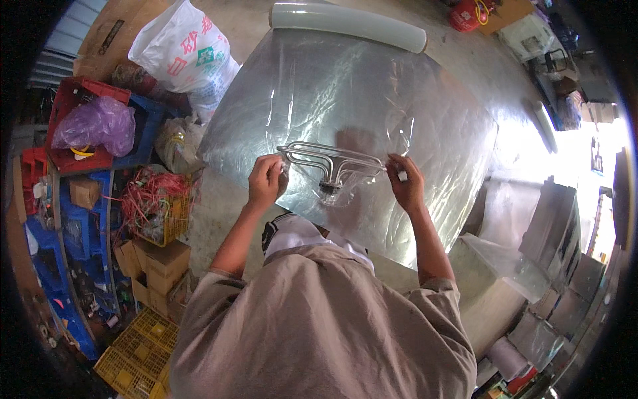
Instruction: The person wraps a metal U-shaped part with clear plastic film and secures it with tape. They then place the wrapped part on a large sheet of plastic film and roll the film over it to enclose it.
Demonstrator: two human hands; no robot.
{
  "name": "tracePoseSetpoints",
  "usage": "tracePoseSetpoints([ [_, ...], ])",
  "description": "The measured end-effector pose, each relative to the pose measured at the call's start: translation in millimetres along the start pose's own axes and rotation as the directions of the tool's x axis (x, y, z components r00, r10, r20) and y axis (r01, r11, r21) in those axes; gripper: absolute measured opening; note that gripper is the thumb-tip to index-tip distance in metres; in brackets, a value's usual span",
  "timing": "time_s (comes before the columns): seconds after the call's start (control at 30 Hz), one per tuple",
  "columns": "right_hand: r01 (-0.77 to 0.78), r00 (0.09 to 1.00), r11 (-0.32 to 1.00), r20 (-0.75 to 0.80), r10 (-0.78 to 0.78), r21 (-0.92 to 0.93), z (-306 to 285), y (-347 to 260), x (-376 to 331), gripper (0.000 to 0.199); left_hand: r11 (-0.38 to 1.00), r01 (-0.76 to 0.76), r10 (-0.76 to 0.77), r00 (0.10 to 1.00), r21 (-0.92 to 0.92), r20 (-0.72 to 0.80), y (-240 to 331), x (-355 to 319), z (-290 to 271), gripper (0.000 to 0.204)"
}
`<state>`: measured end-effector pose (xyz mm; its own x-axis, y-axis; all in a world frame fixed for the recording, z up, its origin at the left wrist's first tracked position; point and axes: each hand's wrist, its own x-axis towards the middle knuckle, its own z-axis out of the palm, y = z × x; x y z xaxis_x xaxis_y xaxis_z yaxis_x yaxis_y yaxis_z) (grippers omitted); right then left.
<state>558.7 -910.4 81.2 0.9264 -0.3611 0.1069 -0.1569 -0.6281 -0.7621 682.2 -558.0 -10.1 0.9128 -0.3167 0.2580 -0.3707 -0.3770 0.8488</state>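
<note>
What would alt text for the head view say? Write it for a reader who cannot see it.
Seen from above, a person's left hand and right hand hold a bent metal tube heating element, partly in a clear plastic bag, over a shiny metal table. A roll of clear film lies at the table's far edge; crates and boxes stand left.

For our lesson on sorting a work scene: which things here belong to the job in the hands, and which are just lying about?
In the job:
- left hand and right hand
- bent metal heating element
- clear plastic bag around it
- metal table

Lying about:
- plastic film roll
- white sack
- purple bag
- cardboard boxes
</note>
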Motion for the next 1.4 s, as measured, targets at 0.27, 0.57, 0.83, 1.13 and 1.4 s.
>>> tracePoseSetpoints([
  [0.27,-0.114,0.968,0.993,0.227,0.107,0.015,56,-5,79,0.036,0.954,-0.245,0.196,0.947,0.176,0.254,30,63,21,0.012],
  [0.57,0.138,0.953,0.987,0.281,-0.111,-0.078,90,6,79,0.052,0.904,-0.266,0.082,0.875,0.334,0.477,17,97,60,0.021],
  [0.83,0.276,0.891,0.923,0.431,-0.141,-0.267,42,8,1,0.068,0.931,-0.315,0.334,0.939,0.185,-0.079,13,83,52,0.029],
  [1.13,0.380,0.849,0.775,0.523,-0.076,-0.505,93,21,-21,0.107,0.563,-0.706,0.335,0.671,0.430,0.662,-18,18,8,0.061],
  [1.4,0.428,0.825,0.719,0.562,-0.062,-0.549,109,13,-1,0.105,0.468,-0.806,0.318,0.536,0.363,0.782,-9,48,48,0.076],
])
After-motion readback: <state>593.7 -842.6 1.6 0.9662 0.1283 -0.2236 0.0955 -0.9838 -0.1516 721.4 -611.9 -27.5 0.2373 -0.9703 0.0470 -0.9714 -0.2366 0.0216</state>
